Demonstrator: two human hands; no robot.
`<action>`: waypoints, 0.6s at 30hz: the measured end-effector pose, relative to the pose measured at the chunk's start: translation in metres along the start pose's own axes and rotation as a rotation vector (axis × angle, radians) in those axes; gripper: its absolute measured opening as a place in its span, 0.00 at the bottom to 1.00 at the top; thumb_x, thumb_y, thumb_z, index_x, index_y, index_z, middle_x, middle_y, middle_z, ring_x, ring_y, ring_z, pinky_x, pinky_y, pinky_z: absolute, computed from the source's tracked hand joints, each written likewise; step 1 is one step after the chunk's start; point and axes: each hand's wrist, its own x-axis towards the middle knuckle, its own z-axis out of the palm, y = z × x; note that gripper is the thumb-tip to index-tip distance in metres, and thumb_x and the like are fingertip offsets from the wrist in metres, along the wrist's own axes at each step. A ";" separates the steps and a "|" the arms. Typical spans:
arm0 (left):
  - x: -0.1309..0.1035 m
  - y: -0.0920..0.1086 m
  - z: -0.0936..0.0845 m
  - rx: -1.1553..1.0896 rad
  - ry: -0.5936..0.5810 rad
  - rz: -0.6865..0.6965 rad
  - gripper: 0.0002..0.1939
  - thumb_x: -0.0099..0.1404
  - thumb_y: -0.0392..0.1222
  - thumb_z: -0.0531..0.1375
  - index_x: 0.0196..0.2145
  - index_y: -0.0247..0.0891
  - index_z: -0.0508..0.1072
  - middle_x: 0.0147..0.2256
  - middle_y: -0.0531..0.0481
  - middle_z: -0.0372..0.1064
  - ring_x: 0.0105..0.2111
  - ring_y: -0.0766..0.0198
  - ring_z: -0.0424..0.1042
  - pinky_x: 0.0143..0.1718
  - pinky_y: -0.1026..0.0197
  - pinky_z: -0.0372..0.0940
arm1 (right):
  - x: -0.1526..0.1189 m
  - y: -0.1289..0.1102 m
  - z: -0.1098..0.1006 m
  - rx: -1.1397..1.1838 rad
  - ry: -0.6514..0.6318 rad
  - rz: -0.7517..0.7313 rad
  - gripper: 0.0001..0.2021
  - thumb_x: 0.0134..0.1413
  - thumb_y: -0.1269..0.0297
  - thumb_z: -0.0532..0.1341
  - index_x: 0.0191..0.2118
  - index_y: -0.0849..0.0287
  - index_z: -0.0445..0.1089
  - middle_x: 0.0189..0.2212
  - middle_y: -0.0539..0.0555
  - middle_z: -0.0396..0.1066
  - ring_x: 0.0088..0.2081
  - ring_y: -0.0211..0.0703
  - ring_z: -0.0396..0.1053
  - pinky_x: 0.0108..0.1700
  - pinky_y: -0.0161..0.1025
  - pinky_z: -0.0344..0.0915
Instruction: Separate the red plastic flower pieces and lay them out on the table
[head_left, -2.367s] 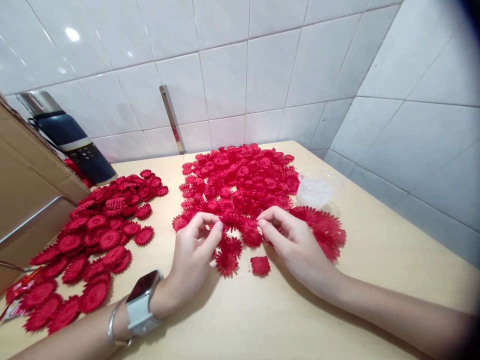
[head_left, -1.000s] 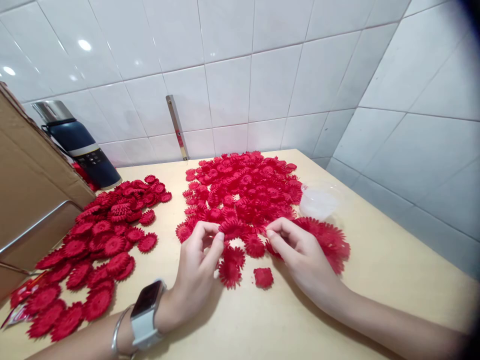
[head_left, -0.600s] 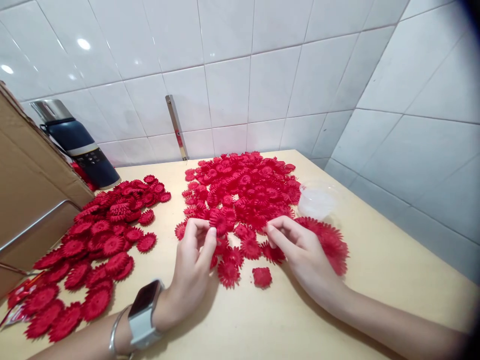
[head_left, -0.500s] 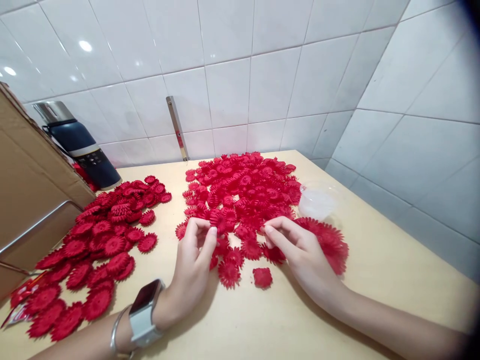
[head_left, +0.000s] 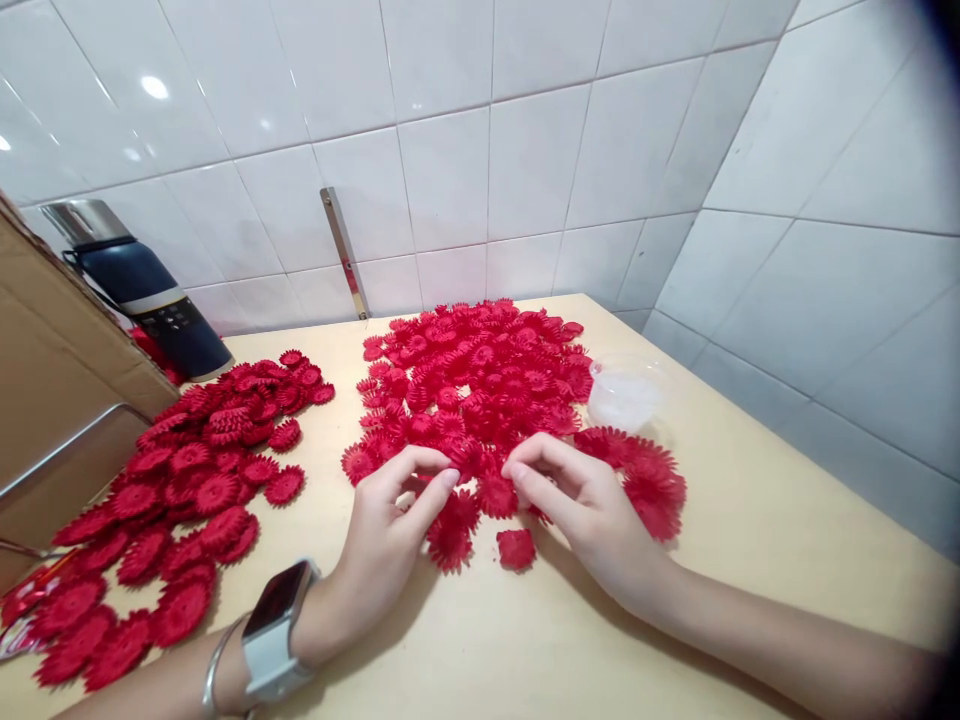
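My left hand point(head_left: 390, 525) is closed in a pinch at the near side of the big heap of red fringed flower pieces point(head_left: 480, 375). At its fingertips is the edge of one red fabric flower point(head_left: 469, 458), which lies over others behind it. Facing it from the right, my right hand point(head_left: 589, 515) has thumb and forefinger pressed together; whatever is between them is too small to make out. Below and between the hands, a small red square stack point(head_left: 516, 550) rests on the table. Larger red fringed pieces point(head_left: 654, 488) lie behind my right hand.
A second pile of red flower pieces point(head_left: 214, 492) spreads along the left, beside a cardboard box point(head_left: 67, 370) and a dark blue flask point(head_left: 154, 290). At the right stands a clear plastic container point(head_left: 626, 400) with whitish contents. Tiled walls point(head_left: 442, 190) bound the table point(head_left: 600, 660).
Both pinched hands have come closer together, the left moving right with the flower at its fingertips. The whole view has shifted slightly. The square stack stays on the table.
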 end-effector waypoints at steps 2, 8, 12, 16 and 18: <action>0.000 0.000 -0.001 0.021 -0.006 0.022 0.03 0.61 0.38 0.57 0.31 0.39 0.70 0.29 0.55 0.68 0.29 0.69 0.67 0.29 0.70 0.62 | -0.002 0.000 0.000 0.036 -0.143 0.018 0.07 0.55 0.63 0.54 0.27 0.58 0.60 0.18 0.45 0.62 0.21 0.36 0.64 0.25 0.34 0.61; -0.002 -0.002 -0.003 0.160 -0.053 0.137 0.03 0.60 0.36 0.58 0.30 0.40 0.72 0.30 0.54 0.70 0.30 0.67 0.68 0.32 0.68 0.62 | -0.002 0.001 -0.001 0.060 -0.229 0.054 0.07 0.55 0.63 0.55 0.29 0.59 0.61 0.19 0.46 0.64 0.21 0.35 0.66 0.25 0.33 0.63; -0.003 -0.001 -0.004 0.203 -0.089 0.194 0.03 0.60 0.35 0.58 0.30 0.40 0.72 0.29 0.54 0.69 0.30 0.67 0.68 0.32 0.68 0.62 | 0.000 -0.001 0.000 0.112 -0.230 0.094 0.08 0.53 0.60 0.57 0.28 0.58 0.60 0.21 0.45 0.63 0.21 0.34 0.66 0.23 0.32 0.63; -0.004 -0.001 -0.003 0.229 -0.124 0.241 0.04 0.61 0.35 0.57 0.29 0.39 0.72 0.30 0.52 0.69 0.31 0.66 0.68 0.33 0.67 0.62 | 0.001 -0.001 0.001 0.129 -0.232 0.101 0.09 0.52 0.60 0.58 0.28 0.58 0.60 0.21 0.45 0.63 0.21 0.34 0.66 0.23 0.32 0.63; -0.004 -0.001 -0.003 0.235 -0.132 0.247 0.03 0.60 0.36 0.58 0.30 0.39 0.72 0.30 0.52 0.69 0.30 0.66 0.68 0.32 0.66 0.63 | 0.001 0.000 0.001 0.121 -0.235 0.088 0.08 0.53 0.60 0.58 0.28 0.58 0.60 0.21 0.46 0.63 0.21 0.34 0.66 0.23 0.32 0.63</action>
